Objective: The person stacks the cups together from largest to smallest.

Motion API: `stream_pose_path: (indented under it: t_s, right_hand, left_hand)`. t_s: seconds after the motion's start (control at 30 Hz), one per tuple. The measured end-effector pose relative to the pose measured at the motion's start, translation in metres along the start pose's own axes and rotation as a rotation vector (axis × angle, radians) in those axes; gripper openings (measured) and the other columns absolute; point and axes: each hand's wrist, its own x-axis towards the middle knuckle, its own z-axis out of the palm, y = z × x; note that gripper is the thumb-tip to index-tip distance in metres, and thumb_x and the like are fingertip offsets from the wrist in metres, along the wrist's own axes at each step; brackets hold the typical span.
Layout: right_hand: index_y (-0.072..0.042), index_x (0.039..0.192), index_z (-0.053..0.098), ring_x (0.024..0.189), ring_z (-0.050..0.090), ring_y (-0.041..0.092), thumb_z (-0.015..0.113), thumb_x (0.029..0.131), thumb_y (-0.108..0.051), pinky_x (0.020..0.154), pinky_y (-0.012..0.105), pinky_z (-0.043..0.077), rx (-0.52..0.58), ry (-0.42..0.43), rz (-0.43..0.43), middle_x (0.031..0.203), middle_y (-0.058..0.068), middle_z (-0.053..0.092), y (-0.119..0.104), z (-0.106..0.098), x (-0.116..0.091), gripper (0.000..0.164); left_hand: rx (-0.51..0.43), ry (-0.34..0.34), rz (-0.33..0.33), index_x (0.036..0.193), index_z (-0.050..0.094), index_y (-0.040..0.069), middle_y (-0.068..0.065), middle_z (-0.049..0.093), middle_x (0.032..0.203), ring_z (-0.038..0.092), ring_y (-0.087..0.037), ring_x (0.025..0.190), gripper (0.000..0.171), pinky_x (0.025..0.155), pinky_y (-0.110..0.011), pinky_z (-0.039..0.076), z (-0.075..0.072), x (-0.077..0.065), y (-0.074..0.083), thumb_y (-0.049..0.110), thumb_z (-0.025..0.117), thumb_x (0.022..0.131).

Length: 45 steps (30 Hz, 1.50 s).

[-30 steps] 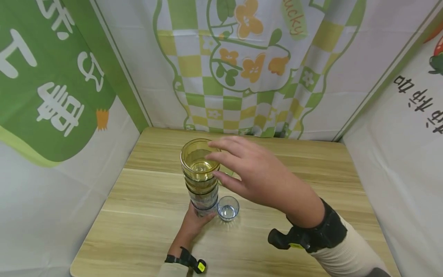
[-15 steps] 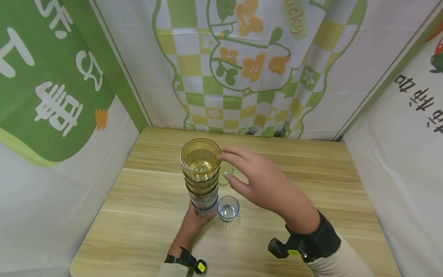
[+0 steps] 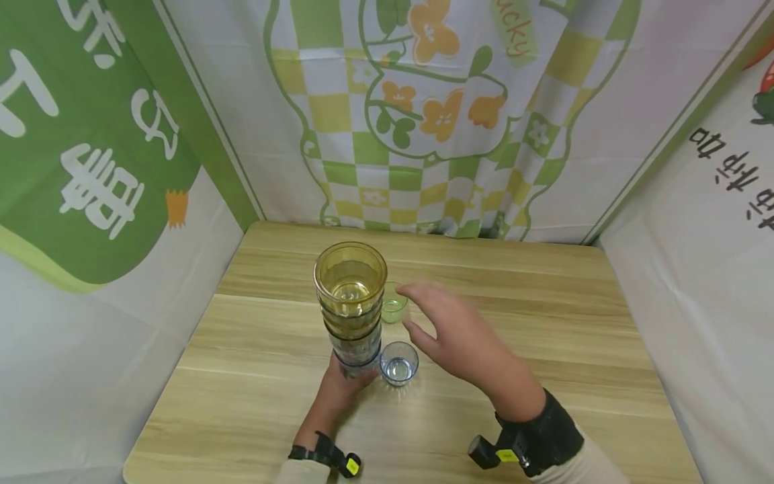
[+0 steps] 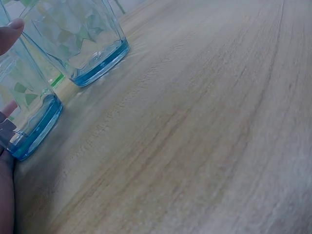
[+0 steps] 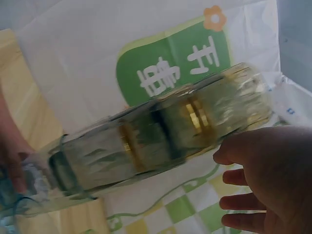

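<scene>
A tall stack of nested glasses stands on the table, with an amber glass (image 3: 351, 290) on top and a blue-based glass (image 4: 35, 114) at the bottom. My left hand (image 3: 343, 392) grips the stack low down, around the bottom glass; most of its fingers are hidden behind it. My right hand (image 3: 455, 336) hovers to the right of the stack, fingers spread and holding nothing. In the right wrist view the stacked glasses (image 5: 97, 163) lie apart from the right hand (image 5: 278, 183). A loose blue glass (image 3: 398, 364) stands upright beside the stack's foot.
A green glass (image 3: 394, 309) stands behind the blue one, close to the right fingertips. The wooden table (image 3: 242, 376) is bordered by a printed curtain (image 3: 417, 188) at the back and fabric walls on both sides.
My right hand has drawn away from the rim of the top amber glass, moving right and lower, and the green glass has come into view. The left hand and the stack have stayed put.
</scene>
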Motion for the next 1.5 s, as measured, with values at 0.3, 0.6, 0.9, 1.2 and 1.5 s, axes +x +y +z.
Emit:
stream_pose_path:
  t_s: [0.3,0.6,0.9,1.2,1.5]
  right_hand:
    - [-0.01,0.149,0.047,0.144,0.042,0.027,0.068,0.098,-0.029,0.116,0.045,0.04,0.039,-0.106,0.096,0.155,0.008,0.046,0.013,0.058,-0.018,0.059]
    - [-0.011,0.153,0.043,0.149,0.034,0.029,0.068,0.097,-0.039,0.119,0.048,0.035,0.077,-0.194,0.132,0.16,0.009,0.039,0.028,0.1,-0.029,0.067]
    - [-0.012,0.155,0.039,0.151,0.027,0.037,0.069,0.095,-0.045,0.121,0.051,0.029,0.011,-0.285,0.127,0.164,0.01,0.032,0.041,0.129,-0.036,0.075]
    - [-0.014,0.154,0.043,0.151,0.025,0.039,0.067,0.095,-0.05,0.12,0.052,0.031,-0.033,-0.309,0.111,0.165,0.011,0.03,0.048,0.146,-0.041,0.073]
    - [-0.019,0.152,0.045,0.15,0.03,0.035,0.069,0.096,-0.043,0.116,0.049,0.039,-0.008,-0.374,0.153,0.162,0.009,0.035,0.045,0.146,-0.043,0.066]
  left_hand:
    - [0.016,0.001,0.051,0.152,0.029,0.019,-0.016,0.051,0.148,0.047,-0.038,0.138,0.098,0.115,-0.06,0.034,0.0,-0.001,0.0,0.037,0.089,0.077]
    - [0.04,0.01,0.073,0.153,0.027,0.014,-0.02,0.047,0.15,0.043,-0.042,0.14,0.097,0.115,-0.061,0.033,-0.001,0.0,0.0,0.037,0.087,0.08]
    - [0.011,0.004,0.035,0.156,0.025,0.014,-0.019,0.043,0.154,0.037,-0.042,0.144,0.104,0.118,-0.062,0.027,0.0,-0.001,-0.001,0.037,0.089,0.077]
    - [0.017,-0.005,0.017,0.156,0.023,0.014,-0.019,0.041,0.156,0.034,-0.042,0.146,0.105,0.12,-0.06,0.025,0.0,0.0,-0.002,0.04,0.088,0.078]
    - [-0.007,-0.003,0.037,0.156,0.024,0.015,-0.018,0.043,0.155,0.037,-0.04,0.145,0.103,0.12,-0.059,0.027,0.0,-0.001,0.0,0.035,0.088,0.078]
